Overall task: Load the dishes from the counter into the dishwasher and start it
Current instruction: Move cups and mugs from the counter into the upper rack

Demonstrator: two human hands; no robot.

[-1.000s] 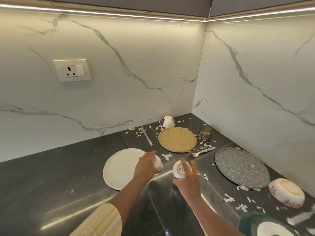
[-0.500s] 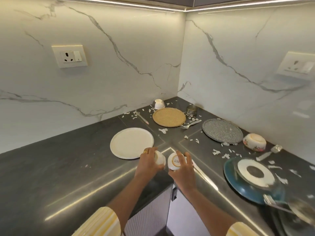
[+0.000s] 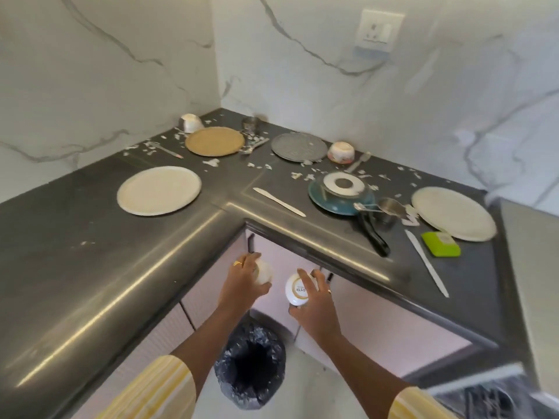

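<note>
- Dishes: your left hand [image 3: 245, 279] curls round a small white cup [image 3: 263, 272]; your right hand [image 3: 314, 300] grips a white bowl [image 3: 298, 293], gold-ringed base facing you. Both hang off the desk [image 3: 90, 252], before its inner corner.
- Open floor [image 3: 308, 388] lies below, between cabinet fronts [image 3: 378, 322].
- Lined bin [image 3: 251, 370] stands under your hands; plates [image 3: 158, 190], a pan [image 3: 320, 201] and paper scraps [image 3: 302, 176] crowd the desk.

The table [image 3: 90, 267] is dark polished stone, glossy with streaks of glare. The walls [image 3: 121, 71] are shiny veined marble. The left cup [image 3: 263, 272] and right cup [image 3: 298, 293] are glossy white ceramic. The round mat [image 3: 214, 141] looks matt, perhaps cork. The bin liner [image 3: 251, 385] is crinkled black plastic.
</note>
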